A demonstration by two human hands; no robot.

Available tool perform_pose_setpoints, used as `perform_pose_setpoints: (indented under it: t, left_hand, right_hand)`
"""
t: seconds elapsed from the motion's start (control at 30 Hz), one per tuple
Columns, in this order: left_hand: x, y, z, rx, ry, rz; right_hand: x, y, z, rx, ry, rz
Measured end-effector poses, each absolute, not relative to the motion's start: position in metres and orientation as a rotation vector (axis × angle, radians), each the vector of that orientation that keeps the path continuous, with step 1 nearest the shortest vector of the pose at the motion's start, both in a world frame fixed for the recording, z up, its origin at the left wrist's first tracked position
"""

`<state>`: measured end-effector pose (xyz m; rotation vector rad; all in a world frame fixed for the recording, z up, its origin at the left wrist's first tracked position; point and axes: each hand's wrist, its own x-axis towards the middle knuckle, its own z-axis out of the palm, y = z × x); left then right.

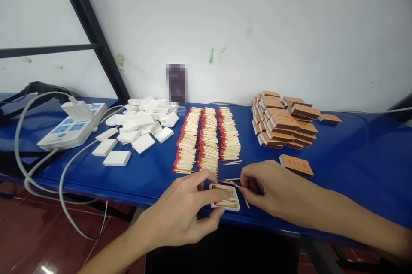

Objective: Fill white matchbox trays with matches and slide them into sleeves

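My left hand (183, 207) grips a small white matchbox tray (238, 206) at the front edge of the blue table. Red-tipped matches (225, 203) lie inside it, heads to the left, with my index finger resting over them. Just right of the tray, my right hand (273, 190) is closed in a pinch on matchsticks (246, 202); how many it holds is hidden. Behind the hands, three long rows of matches, a left row (189, 137), a middle row (208, 137) and a right row (229, 137), run back toward the wall. A few loose matches (232, 163) lie close by.
White empty-looking trays (141, 124) are heaped at the left. Orange-brown matchboxes (280, 124) are stacked at the right, with a single matchbox (296, 165) in front. A white power strip (74, 126) with looping cables is far left. A blurred dark rectangle (177, 84) leans on the wall.
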<state>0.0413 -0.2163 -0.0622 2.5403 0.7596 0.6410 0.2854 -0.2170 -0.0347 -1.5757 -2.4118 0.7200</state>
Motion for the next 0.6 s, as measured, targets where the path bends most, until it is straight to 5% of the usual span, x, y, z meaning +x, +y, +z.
perform_pose_setpoints:
  t: [0.6]
  left_hand:
    - [0.043,-0.216,-0.063,2.521,0.798,0.652]
  right_hand:
    - [0.284,-0.235,-0.043,-1.639,-2.483,0.326]
